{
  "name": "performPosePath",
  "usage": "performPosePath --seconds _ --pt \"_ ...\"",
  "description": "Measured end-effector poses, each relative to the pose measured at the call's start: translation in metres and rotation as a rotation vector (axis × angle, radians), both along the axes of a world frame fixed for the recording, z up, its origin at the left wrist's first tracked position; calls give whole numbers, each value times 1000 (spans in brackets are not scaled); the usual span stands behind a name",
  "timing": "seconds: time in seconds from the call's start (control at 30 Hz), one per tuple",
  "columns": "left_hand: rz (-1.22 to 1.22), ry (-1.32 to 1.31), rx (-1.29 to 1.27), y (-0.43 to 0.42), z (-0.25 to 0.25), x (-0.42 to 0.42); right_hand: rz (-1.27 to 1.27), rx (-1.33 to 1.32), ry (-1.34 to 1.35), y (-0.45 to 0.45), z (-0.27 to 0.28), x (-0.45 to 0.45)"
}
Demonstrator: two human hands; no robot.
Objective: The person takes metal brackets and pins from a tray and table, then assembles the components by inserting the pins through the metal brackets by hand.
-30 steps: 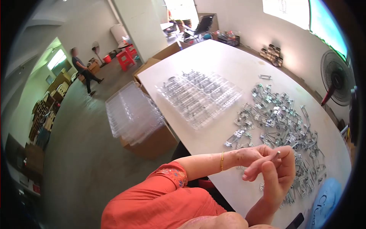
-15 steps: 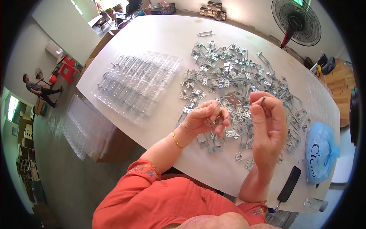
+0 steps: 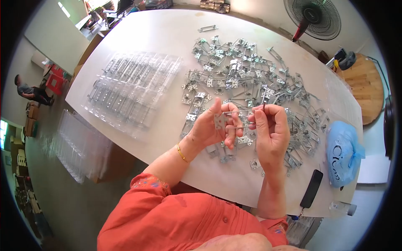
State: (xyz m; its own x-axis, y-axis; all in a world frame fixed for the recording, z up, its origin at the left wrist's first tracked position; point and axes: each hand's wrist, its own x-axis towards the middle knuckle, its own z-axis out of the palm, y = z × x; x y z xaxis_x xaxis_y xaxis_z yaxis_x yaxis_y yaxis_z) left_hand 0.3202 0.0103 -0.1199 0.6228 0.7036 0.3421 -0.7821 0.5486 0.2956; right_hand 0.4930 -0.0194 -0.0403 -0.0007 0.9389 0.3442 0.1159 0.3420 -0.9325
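Observation:
My left hand [image 3: 205, 127], with a gold bracelet at the wrist, holds the plate end of a small metal bracket [image 3: 221, 121] in its fingers, thumb raised. Two thin rods run from that plate toward my right hand [image 3: 270, 129], whose thumb and fingers pinch their far end. Beyond and around both hands a loose pile of similar metal brackets [image 3: 234, 77] lies on the white table [image 3: 167, 31]. To the left is a clear plastic tray [image 3: 130, 88] filled with rows of these brackets.
Right of the pile lie a blue plastic bag [image 3: 343, 154], a black phone [image 3: 312, 188] and a clear bottle [image 3: 341, 208]. Empty clear trays [image 3: 79, 144] are stacked on a box at the left. A fan [image 3: 312, 16] stands behind; a person [image 3: 33, 92] is at the far left.
The view has swung down and right. My hands have come together, and the bracket now spans both. The person in the background has shifted position.

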Motion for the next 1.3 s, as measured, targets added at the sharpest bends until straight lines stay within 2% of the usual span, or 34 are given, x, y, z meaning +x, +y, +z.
performPosePath --seconds 0.13,0.2,0.27,0.3,0.33,0.5,0.57,0.67,0.8,0.93,1.0,1.07,1.13,1.23,1.3 --pt "4 -75 -76 -2 0 0 -70 -40 143 -7 -12 -1" --pt "87 48 -90 -4 3 2 -98 -79 267 -10 -20 0" --pt "132 64 -45 -9 10 5 -112 -96 296 -15 -27 -2" --pt "190 182 41 -10 11 5 -113 -110 337 -16 -29 -3" --pt "252 301 127 -11 14 5 -116 -106 327 -18 -31 -5" --pt "253 281 171 -12 13 0 -109 -150 292 -23 -36 -14" --pt "297 428 228 -11 13 -4 -127 -138 272 -21 -44 -14" --pt "379 386 190 -7 -1 -3 -60 -180 285 -24 -38 -17" --pt "520 365 119 -8 5 3 -157 -54 147 -20 -38 -11" --pt "375 421 87 -12 11 -1 -81 -97 114 -22 -10 6" --pt "246 460 163 -9 9 -4 19 -119 79 -22 6 6" --pt "277 535 118 -12 12 -1 -36 -43 108 -18 14 2" --pt "246 528 133 -10 8 -4 -117 186 -216 -14 19 5" --pt "255 531 118 -13 11 -4 -110 53 -287 -18 25 2" --pt "248 510 103 -17 15 -3 -99 70 -306 -18 23 1"
